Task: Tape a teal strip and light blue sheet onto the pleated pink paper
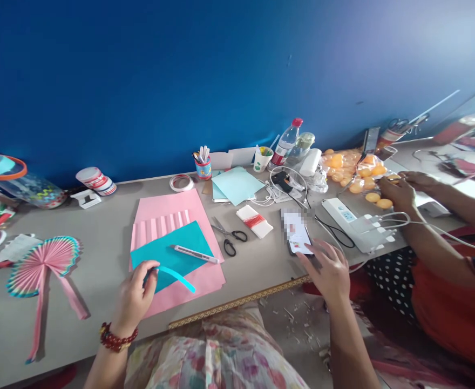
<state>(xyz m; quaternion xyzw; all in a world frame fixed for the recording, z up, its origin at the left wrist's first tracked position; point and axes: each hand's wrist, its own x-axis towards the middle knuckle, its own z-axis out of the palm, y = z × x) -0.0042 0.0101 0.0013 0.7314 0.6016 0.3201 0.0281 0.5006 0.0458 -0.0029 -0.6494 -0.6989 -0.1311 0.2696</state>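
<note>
My left hand [139, 289] is closed, pinching one end of a thin turquoise paper strip [180, 279] that curves off to the right. Under the strip lies a turquoise sheet [195, 236] on larger pink paper [152, 208], beside a pleated pink piece [162, 226]. A white utility knife [195, 254] rests across the turquoise sheet. My right hand [327, 270] has its fingers spread, with fingertips at the lower edge of a lit smartphone [296, 229] lying on the table. Black-handled scissors [230, 237] and a card wound with red thread [254, 220] lie between my hands.
A pink folded paper fan [45, 265] lies at left near a clear jar [31, 186]. Behind are a roll of tape [181, 182], pen cup [203, 168], light-blue sheets [238, 185] and bottle [286, 143]. To the right, a power strip [345, 216] lies near a co-worker's hands [399, 189].
</note>
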